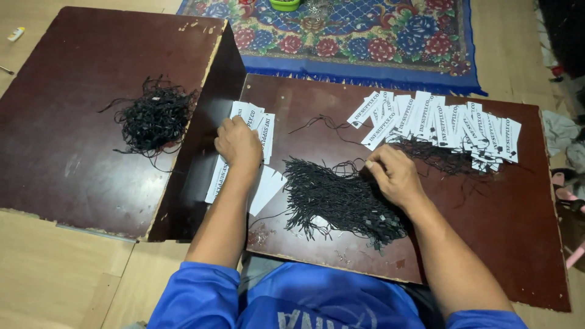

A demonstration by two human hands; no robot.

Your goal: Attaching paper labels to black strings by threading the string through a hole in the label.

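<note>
**Picking One String and One Tag at a Time**

Resting on a small stack of white paper tags point(263, 129), the left hand point(237, 145) has its fingers curled down on the top tags; whether it pinches one tag I cannot tell. The right hand point(395, 175) touches the upper edge of the loose pile of black strings point(338, 198) in the middle of the dark brown desk point(524, 244), with the fingers closed on what seems a single string end. Finished tags with strings point(445, 125) lie spread in a row at the far right side. A second heap of black strings point(155, 116) sits well apart on the left board point(55, 164). To do this well, I think the right fingers should draw one string slowly so the pile does not tangle, while the left slides off only the top tag.
</note>
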